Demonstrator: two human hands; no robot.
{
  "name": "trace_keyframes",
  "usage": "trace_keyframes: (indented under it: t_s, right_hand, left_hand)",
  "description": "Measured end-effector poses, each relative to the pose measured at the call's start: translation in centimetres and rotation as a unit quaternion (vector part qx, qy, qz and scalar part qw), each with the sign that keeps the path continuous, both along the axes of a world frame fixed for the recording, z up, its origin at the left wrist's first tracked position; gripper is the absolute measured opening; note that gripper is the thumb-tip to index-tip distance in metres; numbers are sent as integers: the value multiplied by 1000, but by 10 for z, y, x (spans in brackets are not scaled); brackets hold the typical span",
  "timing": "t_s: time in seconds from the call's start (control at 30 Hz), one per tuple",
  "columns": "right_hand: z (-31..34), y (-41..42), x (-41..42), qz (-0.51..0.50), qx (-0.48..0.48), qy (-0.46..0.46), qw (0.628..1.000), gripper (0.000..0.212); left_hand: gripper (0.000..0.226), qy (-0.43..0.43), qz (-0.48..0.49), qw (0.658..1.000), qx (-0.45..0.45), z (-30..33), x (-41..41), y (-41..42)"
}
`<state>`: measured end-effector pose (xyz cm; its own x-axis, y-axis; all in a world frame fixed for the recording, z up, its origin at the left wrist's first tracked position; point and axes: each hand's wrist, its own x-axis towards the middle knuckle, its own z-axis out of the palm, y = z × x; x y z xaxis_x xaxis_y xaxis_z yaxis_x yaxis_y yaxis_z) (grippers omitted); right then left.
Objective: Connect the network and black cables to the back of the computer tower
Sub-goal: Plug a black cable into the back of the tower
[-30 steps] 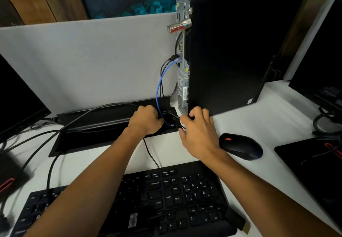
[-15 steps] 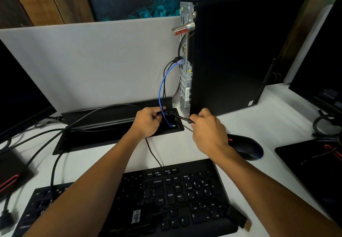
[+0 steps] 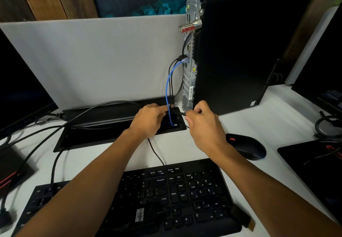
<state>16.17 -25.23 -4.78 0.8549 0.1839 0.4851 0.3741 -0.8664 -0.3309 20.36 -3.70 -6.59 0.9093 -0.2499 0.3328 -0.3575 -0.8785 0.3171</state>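
White surface (image 3: pixel 259 122) backed by a grey partition (image 3: pixel 92 61), wood panelling behind that. Left hand (image 3: pixel 148 120) over the open black cable tray (image 3: pixel 111 135), fingers curled round the black cable (image 3: pixel 175 113) close to the tray's right end. Right hand (image 3: pixel 203 125) just right of that grip, thumb and forefinger pinched on the same cable's plug end, the short run between the two grips held nearly level. Directly above and beyond the right grip, upright computer tower (image 3: pixel 249 51), its metal back panel turned toward the partition. Rising from the tray between the two grips, blue network cable (image 3: pixel 168 88), curving up to a port midway up the back panel and already plugged in, with other black leads seated beside it. Right of and nearer than the right grip, black mouse (image 3: pixel 248 147). Below both forearms, black keyboard (image 3: pixel 166 199). Far left of the left grip, dark monitor (image 3: pixel 18 88).
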Motion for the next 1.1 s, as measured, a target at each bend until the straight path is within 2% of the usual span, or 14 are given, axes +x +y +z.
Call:
trace_keyframes:
  t_s: [0.07,0.13,0.17,0.23,0.3,0.4,0.47,0.53,0.77,0.9,1.03,1.1]
  right_hand:
    - [4,5,2,6,-1,4,1000,12]
    - [10,13,1,48,-22,-29,998,16]
    - [13,18,2,58,-22,-48,997,18]
    - [26,23,4,47,6,-27,999,10]
    - [33,24,8,30,-5,-20,999,3]
    - [37,30,7,-1,-33,-37,999,5]
    - [37,38,9,-37,-95,-60,993,16]
    - [36,40,13,-46,-115,-70,990,23]
    - [30,45,19,28,-75,-93,992,40]
    - [25,49,15,31,-70,-108,991,43]
    - [24,46,12,32,-54,-114,991,20]
    - [24,42,11,28,-38,-119,992,18]
  left_hand:
    - [58,3,-53,998,16,0,4,4]
    - [61,-23,-89,996,-14,2,12,8]
    - [63,-27,-93,995,-35,5,14,10]
    - [64,-18,-81,994,-64,9,12,10]
    - [59,-3,-77,994,-75,9,8,8]
    - [41,-11,-51,997,-59,8,9,8]
    - [28,-12,-32,998,-48,12,10,10]
    - [18,-15,-29,999,-37,16,9,13]
    - [21,23,97,994,41,15,15,27]
    - [17,37,114,992,35,15,17,26]
    - [14,39,118,992,-25,14,17,31]
    - [22,12,148,983,-105,21,8,31]
